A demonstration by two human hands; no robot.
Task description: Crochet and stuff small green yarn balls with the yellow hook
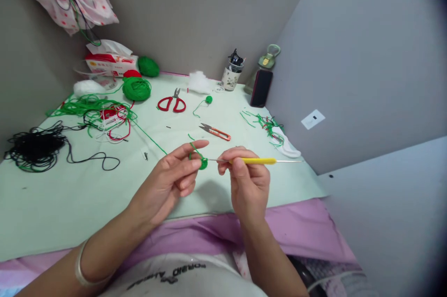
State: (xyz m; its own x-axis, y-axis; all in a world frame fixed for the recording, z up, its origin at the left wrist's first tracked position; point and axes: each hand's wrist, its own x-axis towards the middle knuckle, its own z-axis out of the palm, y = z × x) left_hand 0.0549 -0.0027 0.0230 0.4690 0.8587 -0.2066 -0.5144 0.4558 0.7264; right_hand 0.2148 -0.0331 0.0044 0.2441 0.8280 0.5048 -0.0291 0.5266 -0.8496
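My left hand [178, 171] pinches a small green crochet piece [203, 164] between thumb and fingers, with green yarn [197, 150] running up over the raised index finger. A strand trails from this hand back toward the yarn pile at the left. In my right hand [246, 171] is a crochet hook [258, 161] with a yellow handle, held level like a pencil. Its thin metal tip reaches the green piece; whether it passes through a loop is too small to tell. Beyond my hands lie orange thread snips [215, 131] and red-handled scissors [172, 103].
Tangled green yarn [84, 106], black cord [37, 145] and a green yarn ball [137, 88] occupy the left. Behind stands a tissue box [111, 64]. A small green ball [208, 99], a pen cup [232, 76], a phone [261, 88] and yarn scraps [267, 124] lie farther back and right.
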